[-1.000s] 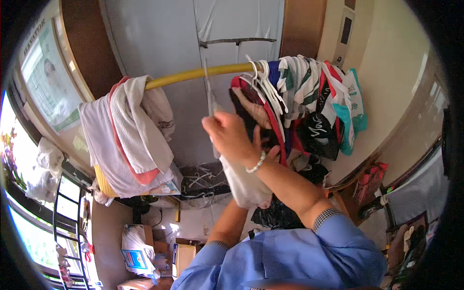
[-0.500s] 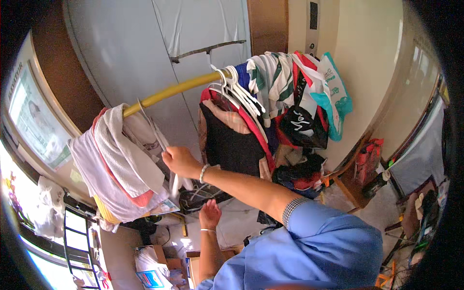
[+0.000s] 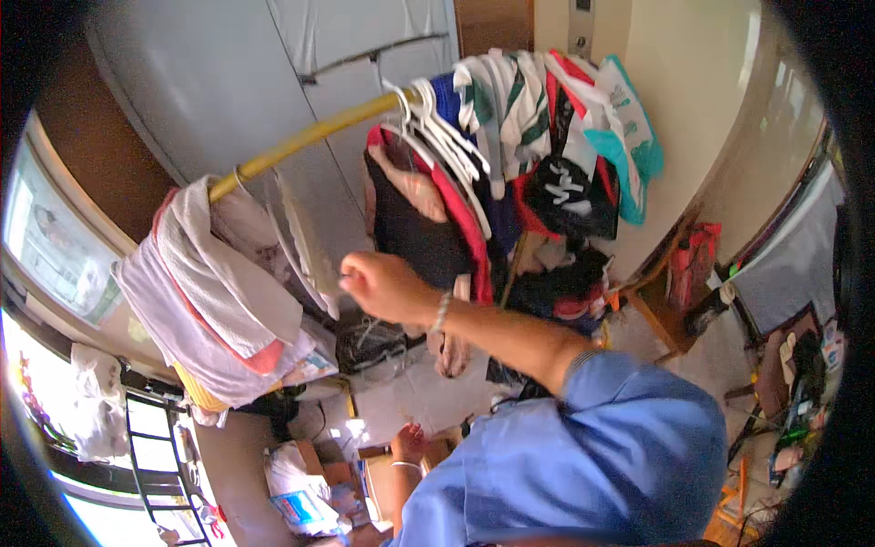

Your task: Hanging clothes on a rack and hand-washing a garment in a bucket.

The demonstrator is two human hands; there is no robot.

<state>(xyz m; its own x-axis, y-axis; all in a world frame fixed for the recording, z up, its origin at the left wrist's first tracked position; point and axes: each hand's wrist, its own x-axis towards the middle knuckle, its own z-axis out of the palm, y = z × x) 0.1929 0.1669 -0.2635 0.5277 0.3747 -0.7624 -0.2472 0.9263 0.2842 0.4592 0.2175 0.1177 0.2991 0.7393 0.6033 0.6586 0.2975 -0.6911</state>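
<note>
My right hand [image 3: 374, 284] is raised in front of the clothes, its fingers curled closed. Whatever they hold, if anything, is hidden. Just left of it, a thin white garment [image 3: 308, 251] hangs from a hanger on the yellow rail [image 3: 314, 135]; a small gap shows between hand and cloth. Lower down, near my body, my left hand [image 3: 409, 443] holds nothing visible and its fingers look loosely apart, though small and somewhat blurred. Beyond my right hand hang a black garment [image 3: 415, 214] with red edging and several white hangers [image 3: 447, 137].
White and pinkish towels [image 3: 219, 283] drape over the rail's left end. Striped clothing [image 3: 506, 114] and a teal-white bag [image 3: 633, 137] crowd its right end. Below stand an open carton [image 3: 378, 488] and a black ladder-like rack [image 3: 159, 465]. A wooden box [image 3: 658, 305] sits at right.
My right hand has moved right and slightly up, away from the thin white garment it was touching. My left hand has dropped lower. The view has shifted, so the rail sits higher.
</note>
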